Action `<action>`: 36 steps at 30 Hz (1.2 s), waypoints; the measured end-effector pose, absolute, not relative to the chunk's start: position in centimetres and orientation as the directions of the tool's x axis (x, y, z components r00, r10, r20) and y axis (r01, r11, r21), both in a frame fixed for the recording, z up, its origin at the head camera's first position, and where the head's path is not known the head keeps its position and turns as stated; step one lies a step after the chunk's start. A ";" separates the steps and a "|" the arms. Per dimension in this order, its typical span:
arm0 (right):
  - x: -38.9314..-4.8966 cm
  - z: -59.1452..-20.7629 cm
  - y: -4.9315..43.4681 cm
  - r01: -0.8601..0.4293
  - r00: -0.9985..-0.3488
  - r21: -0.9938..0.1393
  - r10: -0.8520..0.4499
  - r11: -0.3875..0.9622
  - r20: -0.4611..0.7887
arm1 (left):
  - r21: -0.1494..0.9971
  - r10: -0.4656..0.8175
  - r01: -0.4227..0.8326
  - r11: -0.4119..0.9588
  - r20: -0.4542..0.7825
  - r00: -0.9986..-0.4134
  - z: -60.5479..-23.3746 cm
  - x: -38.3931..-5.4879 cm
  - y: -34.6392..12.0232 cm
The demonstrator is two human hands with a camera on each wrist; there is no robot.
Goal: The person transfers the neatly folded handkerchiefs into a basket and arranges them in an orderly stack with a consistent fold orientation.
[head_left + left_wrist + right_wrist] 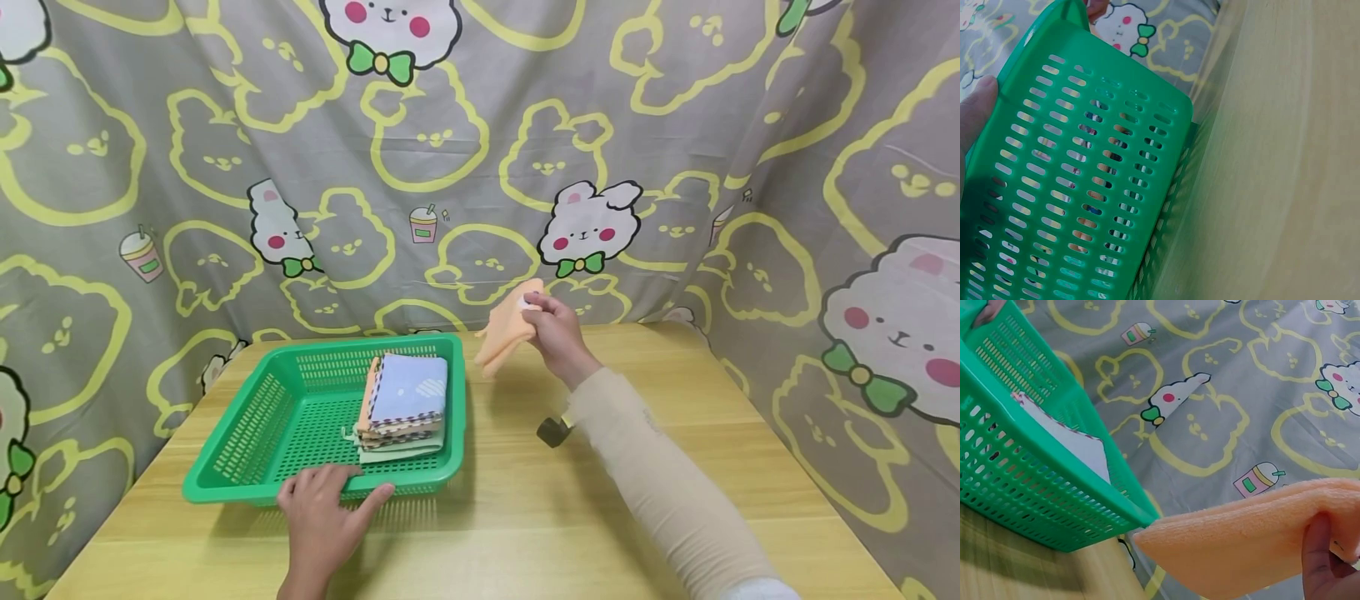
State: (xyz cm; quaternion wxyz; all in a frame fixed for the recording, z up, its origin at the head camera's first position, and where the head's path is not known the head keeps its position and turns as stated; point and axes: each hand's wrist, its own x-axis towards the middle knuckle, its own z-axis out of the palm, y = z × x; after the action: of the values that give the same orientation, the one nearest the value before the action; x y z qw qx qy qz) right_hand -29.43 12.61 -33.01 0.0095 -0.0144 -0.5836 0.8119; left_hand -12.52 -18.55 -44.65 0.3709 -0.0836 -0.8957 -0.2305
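My right hand [558,337] pinches a folded orange towel [510,327], raised above the table to the right of a green plastic basket [454,417]. In the right wrist view the thumb presses on the fuzzy face of the orange towel [1229,544]; its folded edge points toward the basket. My left hand [322,508] holds the basket's near rim, fingers over the top and thumb on the outer side. Inside the basket, at its right end, lies a stack of folded cloths [408,392], a light blue one with a checkered edge on top.
The basket stands on a light wooden table [510,517]. A small black object [553,432] shows beside the right forearm. Behind the table and at its sides hangs a grey curtain [480,150] with cartoon prints.
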 end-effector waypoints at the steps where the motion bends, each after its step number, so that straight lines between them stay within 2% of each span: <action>1: -29.4 -32.9 12.6 0.001 -0.999 -0.948 0.033 -0.319 -0.012 | 0.352 -0.022 0.321 0.879 0.703 -0.710 -44.7 -12.5 -18.6; 12: -29.3 -32.3 11.8 0.000 -0.999 -0.941 0.035 -0.338 -0.013 | 0.353 -0.022 0.323 0.878 0.705 -0.709 -44.6 -12.5 -18.5; 36: -29.1 -32.6 9.8 -0.003 -1.000 -0.882 -0.006 -0.471 0.006 | 0.347 -0.020 0.312 0.885 0.697 -0.717 -44.7 -12.6 -18.6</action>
State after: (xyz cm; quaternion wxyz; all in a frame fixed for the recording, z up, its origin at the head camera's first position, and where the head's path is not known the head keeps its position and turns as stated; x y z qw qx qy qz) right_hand -29.14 9.76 -32.64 -0.0010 0.0043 -0.5142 0.8576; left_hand -12.55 -18.60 -44.75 0.3675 -0.0813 -0.8984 -0.2261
